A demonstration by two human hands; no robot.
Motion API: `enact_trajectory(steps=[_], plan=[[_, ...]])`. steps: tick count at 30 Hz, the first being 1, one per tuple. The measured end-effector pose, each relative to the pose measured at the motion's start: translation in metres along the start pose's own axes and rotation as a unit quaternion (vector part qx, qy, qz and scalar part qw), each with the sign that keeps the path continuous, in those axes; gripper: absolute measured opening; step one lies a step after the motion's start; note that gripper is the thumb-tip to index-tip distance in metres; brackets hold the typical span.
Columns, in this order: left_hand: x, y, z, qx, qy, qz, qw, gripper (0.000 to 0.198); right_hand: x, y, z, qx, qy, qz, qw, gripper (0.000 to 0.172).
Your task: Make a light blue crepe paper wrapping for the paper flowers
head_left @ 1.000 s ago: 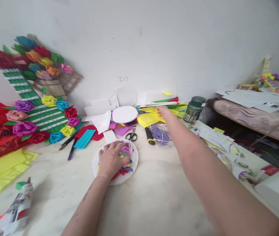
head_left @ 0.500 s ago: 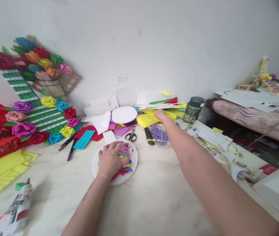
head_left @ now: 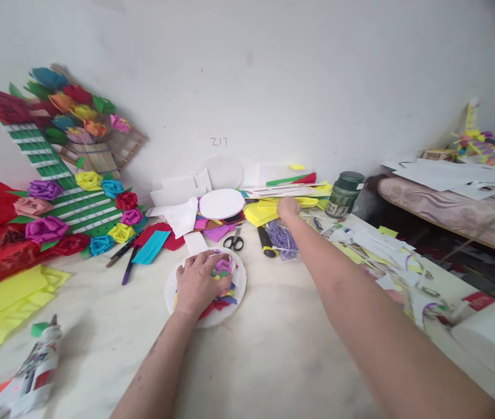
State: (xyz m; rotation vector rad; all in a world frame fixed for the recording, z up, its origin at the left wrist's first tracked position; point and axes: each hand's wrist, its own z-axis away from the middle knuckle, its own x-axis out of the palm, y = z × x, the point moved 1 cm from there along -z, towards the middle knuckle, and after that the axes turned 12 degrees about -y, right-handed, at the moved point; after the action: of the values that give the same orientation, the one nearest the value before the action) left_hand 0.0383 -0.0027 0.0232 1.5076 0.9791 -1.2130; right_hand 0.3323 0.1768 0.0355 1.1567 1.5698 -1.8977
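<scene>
My left hand [head_left: 201,279] lies with fingers spread over a round white plate [head_left: 171,297]. Under it, partly hidden, are scraps of coloured paper [head_left: 221,305] in red, yellow, blue and purple. My right hand [head_left: 289,208] is stretched to the back of the table and curled at the yellow paper [head_left: 259,214]; its fingertips face away. Just below that hand lie a bundle of purple string [head_left: 281,237] and a black and yellow cutter [head_left: 267,241]. Black-handled scissors [head_left: 234,240] rest between the plate and the cutter.
A green jar [head_left: 344,196] stands right of my right hand. Paper scraps [head_left: 378,244] litter the right side. A glue gun [head_left: 40,372] lies front left. Paper flowers on a green-striped frame [head_left: 84,209] lean at the left. A white oval [head_left: 221,203] rests against the back pile.
My right hand has shifted slightly right and curled more tightly at the yellow paper. My left hand stays on the plate. The whole view has moved a little.
</scene>
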Motion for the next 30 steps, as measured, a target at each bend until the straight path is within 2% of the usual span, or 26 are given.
enact_trajectory(steps=[4, 6, 15, 20, 26, 30], plan=[[0.000, -0.001, 0.000, 0.007, 0.007, -0.003, 1.000, 0.045, -0.001, -0.003, 0.003, 0.001, 0.043, 0.150, 0.988, 0.022], [0.000, -0.001, 0.000, 0.007, 0.009, -0.003, 1.000, 0.045, -0.001, -0.004, 0.004, 0.000, 0.045, 0.180, 0.983, 0.023], [0.000, 0.000, 0.000, 0.004, 0.003, 0.003, 1.000, 0.046, -0.009, -0.004, 0.004, -0.037, 0.053, 0.182, 0.981, 0.026], [-0.001, 0.000, 0.000, -0.005, -0.009, 0.005, 1.000, 0.046, -0.013, 0.001, 0.002, -0.060, 0.062, 0.190, 0.978, 0.035], [-0.001, 0.000, 0.000, 0.005, 0.000, 0.001, 1.000, 0.046, -0.019, -0.003, 0.006, -0.071, 0.071, 0.220, 0.970, 0.026], [-0.001, -0.001, 0.000, 0.005, 0.004, -0.001, 1.000, 0.045, -0.021, -0.006, 0.011, -0.050, 0.046, 0.219, 0.973, 0.025]])
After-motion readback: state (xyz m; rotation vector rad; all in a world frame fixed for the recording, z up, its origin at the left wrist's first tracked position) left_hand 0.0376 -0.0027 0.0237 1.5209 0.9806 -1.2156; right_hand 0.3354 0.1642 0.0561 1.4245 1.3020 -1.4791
